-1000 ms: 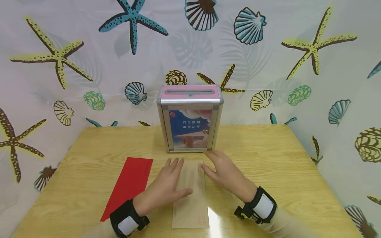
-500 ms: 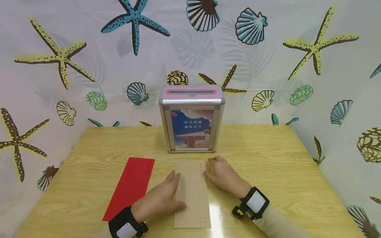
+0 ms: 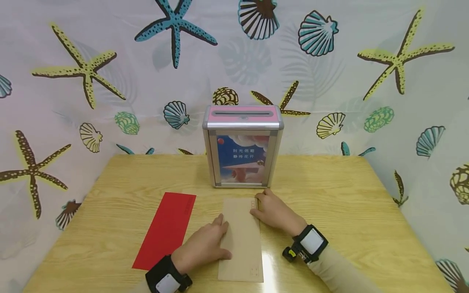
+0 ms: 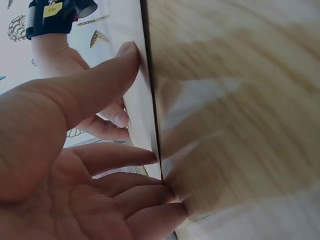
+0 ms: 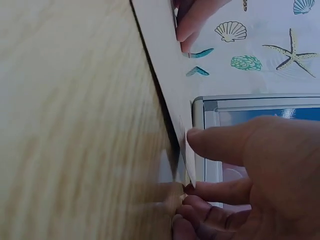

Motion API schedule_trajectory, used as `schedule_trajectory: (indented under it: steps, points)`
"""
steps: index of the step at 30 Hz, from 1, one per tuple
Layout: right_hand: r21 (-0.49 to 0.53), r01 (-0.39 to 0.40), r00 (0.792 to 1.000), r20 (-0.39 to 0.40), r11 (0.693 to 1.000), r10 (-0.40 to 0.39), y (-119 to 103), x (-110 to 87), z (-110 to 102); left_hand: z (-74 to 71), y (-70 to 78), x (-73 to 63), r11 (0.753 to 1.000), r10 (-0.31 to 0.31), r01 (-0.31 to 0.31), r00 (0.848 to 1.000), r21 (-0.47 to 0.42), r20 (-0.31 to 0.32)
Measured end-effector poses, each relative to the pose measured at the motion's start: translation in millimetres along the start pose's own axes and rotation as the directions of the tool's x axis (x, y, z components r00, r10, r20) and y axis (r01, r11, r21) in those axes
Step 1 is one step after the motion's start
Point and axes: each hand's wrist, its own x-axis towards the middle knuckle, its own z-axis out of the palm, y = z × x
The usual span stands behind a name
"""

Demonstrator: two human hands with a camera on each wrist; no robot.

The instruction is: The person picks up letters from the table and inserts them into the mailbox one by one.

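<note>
A tan paper envelope (image 3: 242, 238) lies lengthwise on the wooden table, with small red print along its right side. My right hand (image 3: 276, 212) pinches its far right corner; in the right wrist view the thumb (image 5: 202, 142) is on top and that edge is slightly off the table. On the envelope's left side is my left hand (image 3: 205, 246), its thumb over the paper and its fairly straight fingers (image 4: 145, 192) touching the edge and the tabletop. A red envelope (image 3: 166, 228) lies flat to the left, its near end close to the left wrist.
Behind the tan envelope stands a silver-framed letter box (image 3: 243, 158) with a pink top, a slot (image 3: 243, 113) and a small lock. A patterned curtain (image 3: 139, 89) hangs behind and beside the wooden table (image 3: 329, 195).
Both hands have come down onto the tan envelope's sides. The right hand has taken hold of the far right corner. The whole scene has shifted slightly right in view.
</note>
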Motion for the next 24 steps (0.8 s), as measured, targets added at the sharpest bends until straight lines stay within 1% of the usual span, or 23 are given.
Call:
schedule_trajectory:
  steps: [3, 6, 11, 13, 17, 19, 21, 24]
  points:
    - [0.102, -0.032, 0.997, -0.063, 0.994, 0.038, 0.4, 0.9, 0.6, 1.2, 1.6, -0.5, 1.0, -0.012, 0.012, 1.0, 0.002, 0.011]
    - [0.191, -0.013, 0.992, -0.118, 0.982, 0.036, 0.0, 1.5, 0.0, 1.3, 2.5, -1.8, 1.0, -0.016, 0.016, 1.0, 0.007, 0.014]
    - [0.197, 0.014, 0.99, -0.14, 0.98, 0.014, -0.5, -1.7, -3.8, 3.3, 3.5, -4.2, 0.999, -0.024, 0.025, 0.999, -0.021, 0.024]
    - [0.197, 0.011, 0.989, -0.146, 0.98, 0.018, -0.4, -3.0, -5.2, 4.4, 3.7, -4.5, 0.999, -0.028, 0.029, 0.999, -0.031, 0.03]
    - [0.235, -0.006, 0.985, -0.165, 0.972, 0.046, -0.3, -7.5, -7.4, 5.3, 3.2, -3.8, 0.999, -0.029, 0.03, 0.999, -0.038, 0.039]
    - [0.271, -0.004, 0.984, -0.172, 0.963, 0.053, -1.1, -10.1, -9.2, 4.5, 1.9, -3.3, 0.999, -0.023, 0.024, 0.999, -0.033, 0.031]
    - [0.311, 0.005, 0.981, -0.185, 0.951, 0.055, -3.3, -12.8, -12.5, 3.3, 0.1, -2.7, 0.999, -0.017, 0.018, 1.0, -0.045, 0.007]
    - [0.358, 0.032, 0.972, -0.228, 0.933, 0.054, -6.5, -15.7, -18.0, 2.2, -3.0, -1.0, 0.996, 0.004, -0.01, 0.997, -0.086, -0.077]
